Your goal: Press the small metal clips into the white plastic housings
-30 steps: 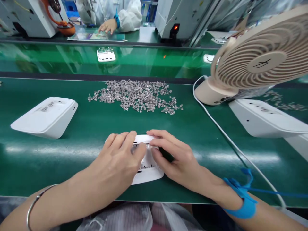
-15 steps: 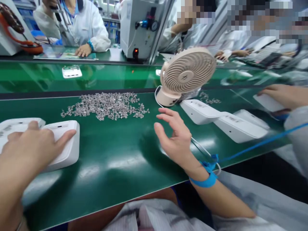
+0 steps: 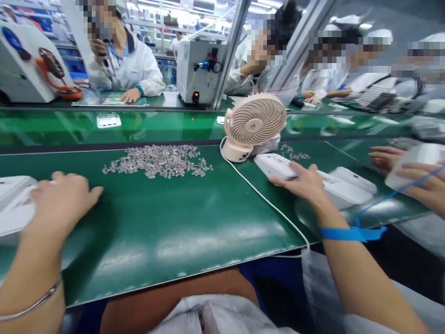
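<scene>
My left hand [image 3: 64, 199] is at the left, thumb held out to the side and fingers bent over the edge of white plastic housings [image 3: 15, 218]. These run out of view at the left edge, and the fingertips are partly hidden. At the right, my right hand [image 3: 306, 181] reaches over the table, its thumb apart from its fingers. It is at the near end of a white housing [image 3: 273, 164]; whether it touches the housing is unclear. A second white housing [image 3: 347, 190] lies just beyond this hand. A blue wrist strap [image 3: 342, 234] circles my right wrist.
A heap of small clear parts [image 3: 160, 160] lies on the green table [image 3: 194, 208]. Behind it stands a beige fan [image 3: 257, 123] with a white cable [image 3: 267, 199] crossing the table. A co-worker's hands [image 3: 424, 181] hold a white housing at the right. Other people sit across the belt.
My right hand has moved right, from above the table middle to the white housings. My left hand has shifted, and the housing beneath it has slid left. The co-worker's housing is now lifted and tilted.
</scene>
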The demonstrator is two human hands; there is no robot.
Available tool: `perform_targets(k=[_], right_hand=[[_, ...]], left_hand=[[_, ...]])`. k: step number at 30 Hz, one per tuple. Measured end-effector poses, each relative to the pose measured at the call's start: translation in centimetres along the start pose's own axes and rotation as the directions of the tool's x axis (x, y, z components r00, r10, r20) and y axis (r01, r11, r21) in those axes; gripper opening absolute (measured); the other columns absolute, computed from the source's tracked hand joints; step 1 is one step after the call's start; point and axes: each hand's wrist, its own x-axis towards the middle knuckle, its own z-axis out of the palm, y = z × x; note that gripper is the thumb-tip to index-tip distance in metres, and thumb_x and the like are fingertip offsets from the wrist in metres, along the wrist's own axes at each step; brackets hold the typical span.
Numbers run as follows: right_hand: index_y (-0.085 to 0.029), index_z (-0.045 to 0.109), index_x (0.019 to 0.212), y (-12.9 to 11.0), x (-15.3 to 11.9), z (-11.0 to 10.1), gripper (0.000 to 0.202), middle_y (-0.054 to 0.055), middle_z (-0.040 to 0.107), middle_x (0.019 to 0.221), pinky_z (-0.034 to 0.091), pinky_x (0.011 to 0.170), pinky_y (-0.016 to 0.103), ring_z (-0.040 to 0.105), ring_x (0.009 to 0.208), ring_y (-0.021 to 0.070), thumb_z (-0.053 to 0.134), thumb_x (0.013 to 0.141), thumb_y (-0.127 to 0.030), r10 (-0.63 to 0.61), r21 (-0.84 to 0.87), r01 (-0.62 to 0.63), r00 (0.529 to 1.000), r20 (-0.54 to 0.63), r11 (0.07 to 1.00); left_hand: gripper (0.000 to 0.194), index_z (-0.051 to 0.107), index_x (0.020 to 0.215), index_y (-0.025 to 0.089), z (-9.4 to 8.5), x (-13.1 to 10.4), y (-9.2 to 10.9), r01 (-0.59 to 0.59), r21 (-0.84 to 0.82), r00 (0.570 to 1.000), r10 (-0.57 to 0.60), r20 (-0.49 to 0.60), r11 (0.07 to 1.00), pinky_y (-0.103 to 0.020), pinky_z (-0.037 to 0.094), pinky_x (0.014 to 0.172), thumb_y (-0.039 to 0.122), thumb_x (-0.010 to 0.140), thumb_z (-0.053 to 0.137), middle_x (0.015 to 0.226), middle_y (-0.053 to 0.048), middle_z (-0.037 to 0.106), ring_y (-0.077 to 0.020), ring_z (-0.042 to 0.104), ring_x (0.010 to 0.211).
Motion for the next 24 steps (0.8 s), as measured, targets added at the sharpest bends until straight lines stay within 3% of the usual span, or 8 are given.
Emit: perform_targets(k=[1, 3, 7, 10, 12, 14, 19, 24], right_hand=[[-0.020, 0.062, 0.069, 0.1, 0.1, -0.1, 0.046, 0.002, 0.041, 0.055, 0.036, 0.055, 0.039, 0.055, 0.070, 0.0280, 0.075, 0.045, -0.057, -0.002, 0.013, 0.002, 1.000, 0.007, 1.000], [-0.023, 0.057, 0.061, 0.0, -0.3, -0.3, 0.043, 0.001, 0.036, 0.050, 0.034, 0.056, 0.043, 0.054, 0.071, 0.0308, 0.076, 0.043, -0.057, -0.013, 0.038, 0.014, 0.999, -0.031, 0.999], [-0.032, 0.058, 0.067, -2.7, -3.1, -1.6, 0.036, 0.009, 0.046, 0.059, 0.033, 0.060, 0.050, 0.053, 0.090, 0.0425, 0.077, 0.046, -0.055, -0.079, -0.049, 0.067, 0.946, -0.313, 0.997], [-0.035, 0.057, 0.104, -7.3, -6.4, -3.2, 0.039, 0.015, 0.055, 0.088, 0.040, 0.067, 0.050, 0.050, 0.103, 0.0422, 0.063, 0.069, -0.050, -0.313, -0.068, 0.305, 0.931, -0.190, 0.950], [-0.026, 0.056, 0.106, -10.9, -8.5, -3.9, 0.048, 0.016, 0.054, 0.093, 0.045, 0.059, 0.046, 0.058, 0.086, 0.0394, 0.063, 0.067, -0.053, -0.533, -0.057, 0.538, 0.806, -0.257, 0.841], [-0.020, 0.054, 0.109, -14.2, -10.5, -4.1, 0.046, 0.019, 0.052, 0.103, 0.046, 0.065, 0.047, 0.058, 0.090, 0.0380, 0.061, 0.072, -0.047, -0.577, 0.048, 0.583, 0.810, -0.106, 0.811], [-0.015, 0.050, 0.113, -18.7, -12.7, -3.3, 0.058, 0.020, 0.051, 0.109, 0.048, 0.071, 0.043, 0.056, 0.097, 0.0312, 0.055, 0.074, -0.058, -0.719, 0.394, 0.648, 0.694, 0.047, 0.652], [-0.018, 0.060, 0.089, -19.1, -8.3, -0.1, 0.019, 0.009, 0.063, 0.087, 0.048, 0.070, 0.033, 0.061, 0.078, 0.0193, 0.051, 0.082, -0.034, -0.501, 0.526, 0.392, 0.862, 0.076, 0.755]], left_hand=[[0.050, 0.057, 0.070, 0.008, -0.1, -0.1, 1.6, 0.117, 0.188, 0.992, -0.123, 0.019, 0.975, -0.050, 0.041, 0.061, 0.048, 0.086, 0.032, 0.074, -0.015, 0.056, -0.0400, 0.058, 0.081], [0.049, 0.058, 0.088, 0.002, 0.0, -0.3, 4.6, 0.123, 0.342, 0.979, -0.170, 0.109, 0.931, -0.044, 0.044, 0.062, 0.044, 0.086, 0.034, 0.090, -0.023, 0.058, -0.0361, 0.059, 0.083], [0.046, 0.052, 0.109, -0.002, 1.4, -0.6, 8.8, -0.012, 0.282, 0.987, -0.034, 0.157, 0.959, -0.045, 0.045, 0.075, 0.035, 0.083, 0.047, 0.110, -0.027, 0.055, -0.0385, 0.053, 0.101], [0.061, 0.037, 0.129, 0.002, 2.1, -1.0, 10.2, -0.124, 0.115, 0.970, 0.096, 0.222, 0.986, -0.048, 0.040, 0.087, 0.040, 0.084, 0.050, 0.130, -0.025, 0.043, -0.0388, 0.043, 0.116], [0.077, 0.023, 0.139, 0.010, 2.4, -1.4, 10.7, -0.208, -0.062, 0.939, 0.217, 0.266, 0.976, -0.050, 0.035, 0.093, 0.052, 0.081, 0.049, 0.141, -0.022, 0.031, -0.0391, 0.035, 0.123], [0.086, 0.013, 0.143, 0.018, 2.5, -1.8, 11.0, -0.269, -0.254, 0.894, 0.339, 0.292, 0.929, -0.051, 0.032, 0.096, 0.063, 0.077, 0.046, 0.146, -0.019, 0.023, -0.0382, 0.031, 0.126], [0.086, 0.019, 0.141, 0.024, 2.7, -2.5, 11.1, -0.256, -0.425, 0.841, 0.417, 0.346, 0.868, -0.055, 0.031, 0.095, 0.071, 0.073, 0.041, 0.147, -0.021, 0.017, -0.0405, 0.029, 0.127], [0.085, 0.037, 0.133, 0.015, 2.9, -2.4, 10.5, -0.238, -0.331, 0.875, 0.349, 0.335, 0.913, -0.055, 0.034, 0.092, 0.072, 0.071, 0.043, 0.144, -0.024, 0.022, -0.0423, 0.032, 0.123]])
